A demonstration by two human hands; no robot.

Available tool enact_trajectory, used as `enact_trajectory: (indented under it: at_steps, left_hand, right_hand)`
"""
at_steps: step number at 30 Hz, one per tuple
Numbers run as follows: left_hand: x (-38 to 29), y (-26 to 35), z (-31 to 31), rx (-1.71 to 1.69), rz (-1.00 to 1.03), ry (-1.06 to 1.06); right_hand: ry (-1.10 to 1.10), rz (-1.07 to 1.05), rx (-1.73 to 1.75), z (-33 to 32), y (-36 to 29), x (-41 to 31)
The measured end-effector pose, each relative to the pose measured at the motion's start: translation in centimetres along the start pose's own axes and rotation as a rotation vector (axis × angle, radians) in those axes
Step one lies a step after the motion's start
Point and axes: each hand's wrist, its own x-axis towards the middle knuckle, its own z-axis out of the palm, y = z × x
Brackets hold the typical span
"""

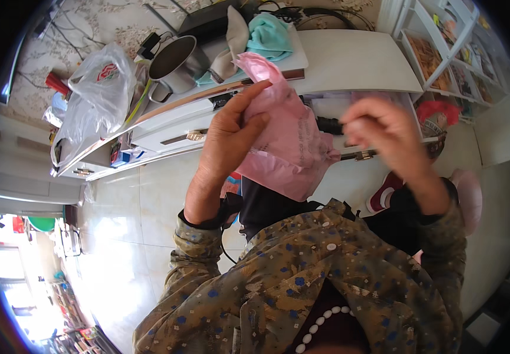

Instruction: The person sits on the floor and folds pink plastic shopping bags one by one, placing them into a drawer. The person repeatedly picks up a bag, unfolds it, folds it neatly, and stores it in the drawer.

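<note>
My left hand [232, 128] pinches a crumpled pink plastic bag [288, 132] between thumb and fingers near its upper left part. The bag bears grey writing and hangs over my lap, in front of an open drawer [409, 113]. To the right of the bag my right hand [374, 126] is raised above the drawer, blurred, with its fingers bent; whether anything is between them I cannot tell. A black object [329, 125] lies in the drawer between the bag and my right hand. Part of the drawer is hidden behind the bag and my hand.
On the white cabinet [347, 57] stand a steel mug [177, 66], a turquoise cloth [270, 37], pale fabric pieces [236, 33] and a clear plastic bag [100, 97]. A white shelf rack [449, 53] is at the right. A red bag [438, 113] sits beside the drawer.
</note>
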Motion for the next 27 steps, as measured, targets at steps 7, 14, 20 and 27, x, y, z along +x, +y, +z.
enact_trajectory:
  at_steps: [7,14,20,27]
  left_hand:
    - [-1.8,0.4,1.0,0.371,0.173,-0.067]
    - [-1.9,1.2,1.3,0.083,0.081,-0.096]
    - [-1.9,1.5,1.2,-0.108,-0.091,0.026]
    - [-1.5,1.1,-0.2,-0.223,-0.079,0.243]
  right_hand:
    - [0.026,0.059,0.138,6.6,0.1,4.0]
    - [0.055,0.163,0.357,6.3,1.1,3.3]
    - [0.088,0.200,0.387,5.7,1.4,2.7]
    - [0.101,0.199,0.555,4.0,2.4,2.6]
